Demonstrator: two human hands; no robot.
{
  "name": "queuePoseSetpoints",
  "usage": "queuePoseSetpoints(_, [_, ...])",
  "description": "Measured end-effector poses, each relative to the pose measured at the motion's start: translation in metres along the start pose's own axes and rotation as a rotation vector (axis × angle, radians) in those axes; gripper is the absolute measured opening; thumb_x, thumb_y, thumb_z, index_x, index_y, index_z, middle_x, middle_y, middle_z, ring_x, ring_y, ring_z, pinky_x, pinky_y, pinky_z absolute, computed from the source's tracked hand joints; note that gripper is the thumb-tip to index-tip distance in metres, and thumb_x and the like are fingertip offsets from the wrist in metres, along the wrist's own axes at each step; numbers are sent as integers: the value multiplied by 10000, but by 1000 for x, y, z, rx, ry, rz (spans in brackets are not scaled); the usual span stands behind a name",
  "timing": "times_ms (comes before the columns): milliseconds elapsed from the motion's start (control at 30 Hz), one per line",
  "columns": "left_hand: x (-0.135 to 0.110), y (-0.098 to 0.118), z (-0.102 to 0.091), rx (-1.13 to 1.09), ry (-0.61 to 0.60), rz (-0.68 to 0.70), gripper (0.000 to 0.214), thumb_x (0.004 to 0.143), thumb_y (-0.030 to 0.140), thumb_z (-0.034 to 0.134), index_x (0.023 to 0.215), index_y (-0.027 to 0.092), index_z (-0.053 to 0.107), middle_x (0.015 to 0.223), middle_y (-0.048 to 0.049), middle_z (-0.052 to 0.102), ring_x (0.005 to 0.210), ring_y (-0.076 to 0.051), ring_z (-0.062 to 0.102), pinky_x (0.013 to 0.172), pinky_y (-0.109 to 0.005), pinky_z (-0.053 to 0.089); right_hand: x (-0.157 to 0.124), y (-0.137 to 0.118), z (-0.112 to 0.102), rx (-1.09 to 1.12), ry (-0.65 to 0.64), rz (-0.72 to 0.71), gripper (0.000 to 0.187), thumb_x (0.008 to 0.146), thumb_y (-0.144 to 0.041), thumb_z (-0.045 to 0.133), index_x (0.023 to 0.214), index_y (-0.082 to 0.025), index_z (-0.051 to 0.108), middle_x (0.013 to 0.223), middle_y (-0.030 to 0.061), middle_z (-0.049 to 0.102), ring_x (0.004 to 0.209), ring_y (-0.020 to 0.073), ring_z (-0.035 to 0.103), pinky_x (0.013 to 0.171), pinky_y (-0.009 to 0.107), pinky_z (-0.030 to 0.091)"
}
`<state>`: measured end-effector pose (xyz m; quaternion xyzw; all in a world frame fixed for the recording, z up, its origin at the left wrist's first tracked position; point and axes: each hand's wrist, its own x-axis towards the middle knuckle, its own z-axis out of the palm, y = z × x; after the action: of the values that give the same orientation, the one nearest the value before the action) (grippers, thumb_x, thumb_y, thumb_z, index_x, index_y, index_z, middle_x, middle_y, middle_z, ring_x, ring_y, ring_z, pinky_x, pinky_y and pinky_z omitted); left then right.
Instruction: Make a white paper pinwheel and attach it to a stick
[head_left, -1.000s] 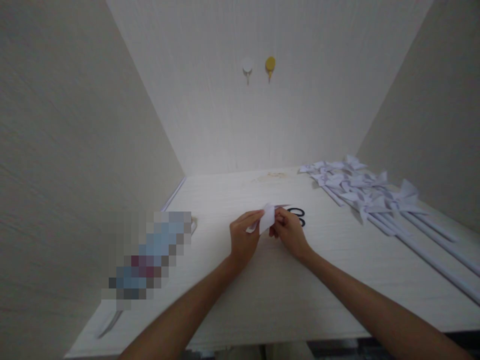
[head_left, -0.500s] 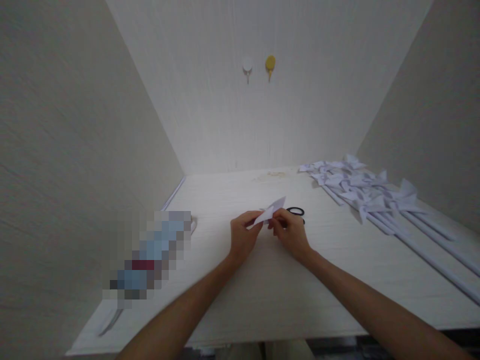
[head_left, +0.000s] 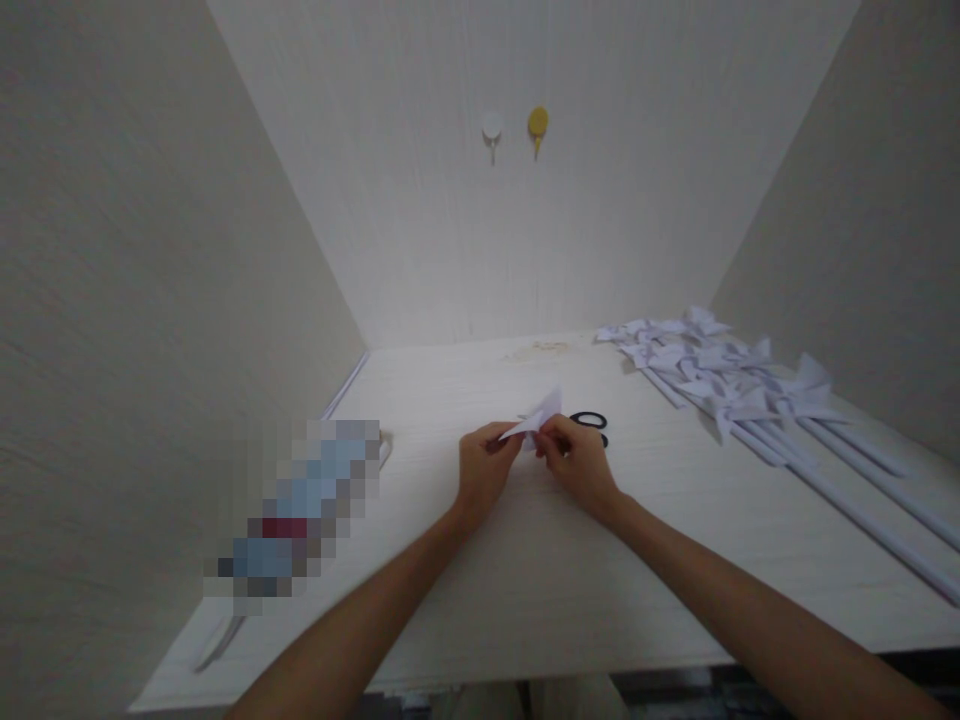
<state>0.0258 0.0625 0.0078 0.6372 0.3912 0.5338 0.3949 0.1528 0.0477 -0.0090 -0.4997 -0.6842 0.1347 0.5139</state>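
Observation:
Between my hands, above the middle of the white table [head_left: 420, 610], is a small folded piece of white paper [head_left: 541, 412] with pointed flaps. My left hand [head_left: 486, 468] is closed on its left side, thumb and fingers pinching it. On the right, the fingertips of my right hand [head_left: 576, 460] pinch its lower edge. My fingers hide part of the paper. Just behind my right hand lie scissors [head_left: 589, 420] with black handles, mostly covered by that hand.
Several white paper pinwheels [head_left: 727, 400] on rolled paper sticks [head_left: 847, 505] are piled at the right. A blurred-out bluish item [head_left: 315, 495] lies at the left. A white hook [head_left: 492, 132] and a yellow hook [head_left: 538, 122] are on the back wall.
The folded paper has tilted and turned a little between my fingers, its upper flap now pointing more upright. Both hands keep nearly the same place and grip.

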Motion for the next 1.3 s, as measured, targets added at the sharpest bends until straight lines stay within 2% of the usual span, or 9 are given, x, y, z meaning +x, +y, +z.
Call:
queuePoseSetpoints(133, [0, 1, -1, -7, 12, -42, 130, 632, 188, 584, 703, 117, 668, 724, -42, 668, 664, -151, 597, 622, -253, 462, -2, -3, -4, -255, -31, -182, 153, 716, -132, 423, 584, -169, 491, 513, 12, 548, 474, 110, 492, 468, 206, 322])
queuePoseSetpoints(333, [1, 1, -1, 14, 16, -72, 153, 634, 195, 584, 734, 116, 669, 640, -24, 656, 591, -131, 577, 557, -231, 454, 1, -2, 3, 281, -50, 229, 162, 727, -237, 453, 577, -180, 423, 439, -17, 536, 323, 78, 411, 335, 175, 300])
queuePoseSetpoints(400, [1, -1, -1, -6, 1, -59, 152, 648, 202, 571, 733, 125, 670, 643, -21, 654, 599, -130, 577, 567, -234, 457, 2, -1, 4, 356, -44, 287, 167, 725, -258, 454, 582, -182, 416, 441, -14, 547, 305, 77, 402, 314, 174, 293])
queuePoseSetpoints(467, [1, -2, -1, -40, -31, -39, 158, 669, 215, 550, 730, 134, 672, 677, -25, 657, 647, -136, 585, 616, -248, 463, 2, -2, 2, 219, -16, 208, 159, 718, -237, 465, 573, -178, 435, 436, -16, 538, 328, 80, 417, 343, 178, 301])
queuePoseSetpoints(600, [2, -4, -2, -80, -87, -4, 195, 704, 261, 519, 751, 147, 670, 740, -36, 661, 730, -151, 588, 689, -283, 462, 1, -2, -6, -254, -18, -141, 168, 724, -160, 440, 566, -170, 498, 501, 8, 546, 452, 102, 475, 458, 202, 317])
queuePoseSetpoints(667, [3, -4, -5, -81, -115, 20, 192, 703, 268, 527, 758, 152, 669, 756, -41, 662, 734, -152, 588, 691, -284, 463, 1, -1, -8, -334, -34, -205, 183, 735, -146, 422, 578, -168, 513, 531, 16, 558, 475, 107, 485, 475, 205, 314])
queuePoseSetpoints(967, [12, -3, -18, -50, -237, 70, 119, 671, 210, 575, 723, 171, 674, 749, -26, 667, 730, -148, 594, 689, -258, 457, 2, 4, -9, -113, -21, -116, 161, 743, -172, 456, 594, -160, 514, 486, -24, 524, 410, 73, 446, 442, 174, 314])
queuePoseSetpoints(1233, [10, -1, -13, -63, -165, -31, 137, 641, 193, 599, 751, 161, 673, 769, -13, 675, 742, -171, 603, 703, -288, 461, 1, 2, -9, -223, -36, -146, 159, 734, -166, 460, 581, -164, 506, 509, 3, 555, 454, 96, 481, 469, 193, 316])
queuePoseSetpoints(1300, [10, 1, -13, -52, -156, -37, 141, 637, 190, 600, 752, 155, 673, 766, -12, 675, 745, -175, 602, 703, -289, 460, 2, 2, -7, -143, -57, -85, 147, 736, -179, 459, 595, -165, 494, 500, 1, 561, 430, 92, 475, 455, 190, 317])
